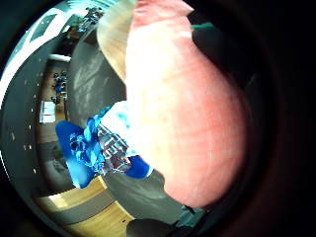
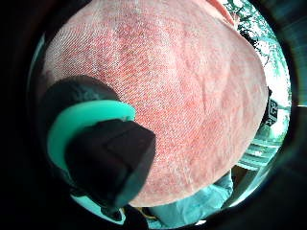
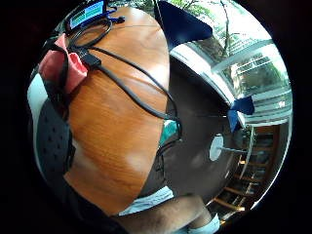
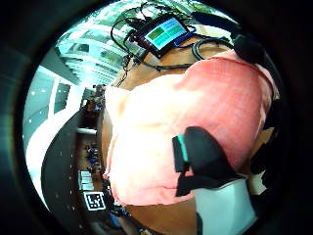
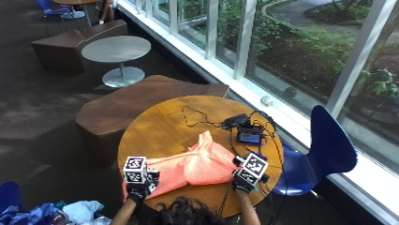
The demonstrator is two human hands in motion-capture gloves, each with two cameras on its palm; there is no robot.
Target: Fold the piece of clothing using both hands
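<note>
at the left of the outside view, the left hand [image 5: 138, 186] is seen at the near left corner of the pink garment [image 5: 187, 165], at the near edge of the round wooden surface [image 5: 156, 126]. in the left thumb side palm view the cloth [image 2: 182, 96] fills most of the frame and a gloved fingertip [image 2: 110, 158] lies against it, but whether the cloth is actually pinched cannot be told. the garment is spread across the near half of the surface, bunched and creased, with one part pointing away from the person toward the middle of the surface. in the right thumb side palm view the cloth [image 4: 195, 117] is seen lying on the wood with a gloved finger [image 4: 200, 156] resting on its near edge. the right hand [image 5: 246, 177] is placed at the near right corner of the garment, close to the surface's edge; how far its fingers are curled cannot be told. farther back on the right, a small screen device [image 5: 249, 137] with black cables [image 5: 196, 117] lies on the surface, just beyond the garment. a blue chair [image 5: 327, 145] stands to the right of the surface, by the window.
</note>
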